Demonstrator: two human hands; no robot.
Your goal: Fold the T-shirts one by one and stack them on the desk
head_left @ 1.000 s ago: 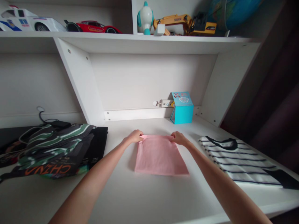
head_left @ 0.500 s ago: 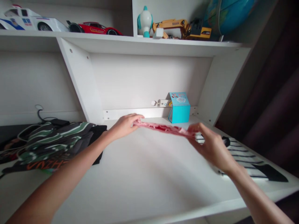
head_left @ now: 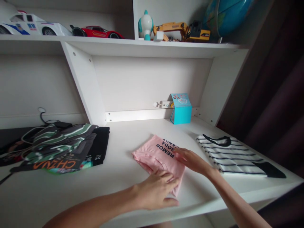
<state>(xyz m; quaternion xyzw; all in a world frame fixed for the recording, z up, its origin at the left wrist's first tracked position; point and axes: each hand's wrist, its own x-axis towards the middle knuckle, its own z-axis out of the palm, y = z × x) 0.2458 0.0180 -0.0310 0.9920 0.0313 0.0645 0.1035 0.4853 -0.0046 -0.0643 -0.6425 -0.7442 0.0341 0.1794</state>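
A pink garment with dark printed lettering lies on the white desk, partly folded over itself. My left hand rests on its near edge with the fingers stretched out. Over its right side, my right hand touches the cloth near the print, fingers extended. Part of the garment is hidden under both hands. To the right lies a folded white shirt with black stripes and a black collar.
At the left is a pile of dark and green-striped clothes with cables. A turquoise desk calendar stands at the back by a power socket. Toy cars, a toy excavator and a globe sit on the shelf above.
The pink garment was held stretched in the air between both hands. Now it lies on the desk, released from the pinch, and both hands have come nearer and lie on it.
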